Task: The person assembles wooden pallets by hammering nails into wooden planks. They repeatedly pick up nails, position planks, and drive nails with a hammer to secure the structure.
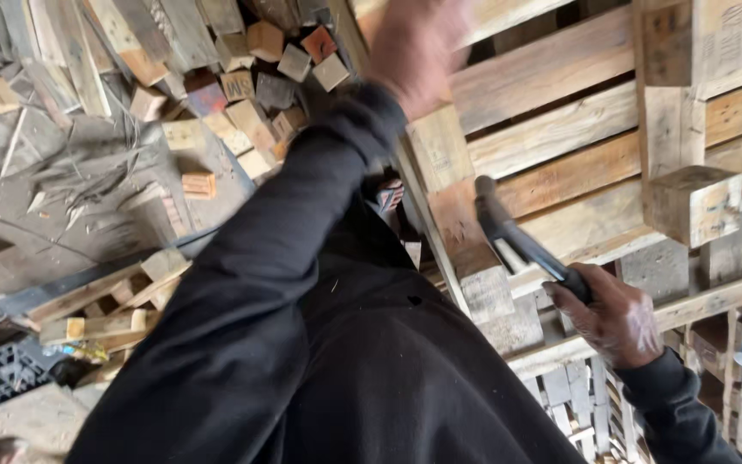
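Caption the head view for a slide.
Right hand grips a dark tool against a wooden pallet; left hand steadies it.

Left hand (418, 43) motion-blurred, cut by top edge; hammer (517, 245) head blurred.

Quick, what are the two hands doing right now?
Left hand: blurred, up on the wooden pallet; cannot tell if it is open or gripping.
Right hand: closed around the dark handle of a tool.

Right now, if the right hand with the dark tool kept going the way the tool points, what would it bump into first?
Probably the upright wooden board of the pallet: the right hand aims the dark tool up-left at it. Depth is unclear, so contact can't be judged.
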`<state>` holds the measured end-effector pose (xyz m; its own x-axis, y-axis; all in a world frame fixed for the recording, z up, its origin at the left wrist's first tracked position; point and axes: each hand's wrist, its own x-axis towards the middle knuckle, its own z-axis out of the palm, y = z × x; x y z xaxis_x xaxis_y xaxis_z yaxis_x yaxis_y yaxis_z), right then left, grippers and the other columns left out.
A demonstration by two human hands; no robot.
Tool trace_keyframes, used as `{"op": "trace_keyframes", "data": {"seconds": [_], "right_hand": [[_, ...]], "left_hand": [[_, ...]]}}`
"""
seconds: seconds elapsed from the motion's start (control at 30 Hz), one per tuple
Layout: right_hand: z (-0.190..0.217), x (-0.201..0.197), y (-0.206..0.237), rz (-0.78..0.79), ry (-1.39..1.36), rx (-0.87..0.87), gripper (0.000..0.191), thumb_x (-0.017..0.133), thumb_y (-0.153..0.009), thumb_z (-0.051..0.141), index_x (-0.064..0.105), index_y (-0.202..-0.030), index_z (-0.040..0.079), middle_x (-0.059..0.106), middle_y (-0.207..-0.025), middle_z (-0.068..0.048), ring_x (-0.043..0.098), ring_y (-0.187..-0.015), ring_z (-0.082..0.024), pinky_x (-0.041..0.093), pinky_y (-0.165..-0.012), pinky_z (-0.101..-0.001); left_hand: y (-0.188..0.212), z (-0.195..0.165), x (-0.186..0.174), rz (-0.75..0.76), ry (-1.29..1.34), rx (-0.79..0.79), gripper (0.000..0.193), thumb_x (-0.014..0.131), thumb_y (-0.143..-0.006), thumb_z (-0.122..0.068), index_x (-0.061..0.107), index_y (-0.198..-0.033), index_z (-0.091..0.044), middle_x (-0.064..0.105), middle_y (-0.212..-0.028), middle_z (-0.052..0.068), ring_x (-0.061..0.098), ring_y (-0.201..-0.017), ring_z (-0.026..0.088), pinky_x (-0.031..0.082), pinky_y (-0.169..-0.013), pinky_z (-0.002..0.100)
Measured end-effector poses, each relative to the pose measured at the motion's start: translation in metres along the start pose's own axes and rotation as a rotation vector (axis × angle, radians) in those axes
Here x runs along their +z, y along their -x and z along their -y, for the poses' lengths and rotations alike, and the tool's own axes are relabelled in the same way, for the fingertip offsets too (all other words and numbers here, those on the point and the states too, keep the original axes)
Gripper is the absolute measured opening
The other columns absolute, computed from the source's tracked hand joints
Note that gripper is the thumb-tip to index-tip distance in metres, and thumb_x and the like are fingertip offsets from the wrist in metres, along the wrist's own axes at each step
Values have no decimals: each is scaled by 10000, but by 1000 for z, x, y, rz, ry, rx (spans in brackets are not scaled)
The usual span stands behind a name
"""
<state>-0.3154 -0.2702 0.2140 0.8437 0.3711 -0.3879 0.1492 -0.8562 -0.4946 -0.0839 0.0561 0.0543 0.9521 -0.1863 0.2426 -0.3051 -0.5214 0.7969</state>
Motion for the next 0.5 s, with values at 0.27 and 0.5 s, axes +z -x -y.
{"op": "trace_keyframes", "data": {"seconds": [0.27, 0.5], "right_hand": [[8, 36, -39, 79, 104, -596, 372, 587, -1006, 450, 640, -905, 96, 581, -602, -12, 491, -435, -95, 418, -337, -261], [-7, -6, -29, 157, 167, 36, 376, 651, -938, 473, 670, -902, 99, 610, -593, -66, 548, -435, -158, 464, -419, -368]], "left_hand": [[70, -7, 60, 140, -178, 130, 504, 555, -1015, -463, 679, -624, -171, 745, -1071, 88, 720, -864, 191, 452, -1049, 534], [62, -10, 57, 353, -357, 98, 478, 578, -1011, -494, 687, -726, -125, 728, -846, 69, 636, -696, 187, 569, -859, 413]]}}
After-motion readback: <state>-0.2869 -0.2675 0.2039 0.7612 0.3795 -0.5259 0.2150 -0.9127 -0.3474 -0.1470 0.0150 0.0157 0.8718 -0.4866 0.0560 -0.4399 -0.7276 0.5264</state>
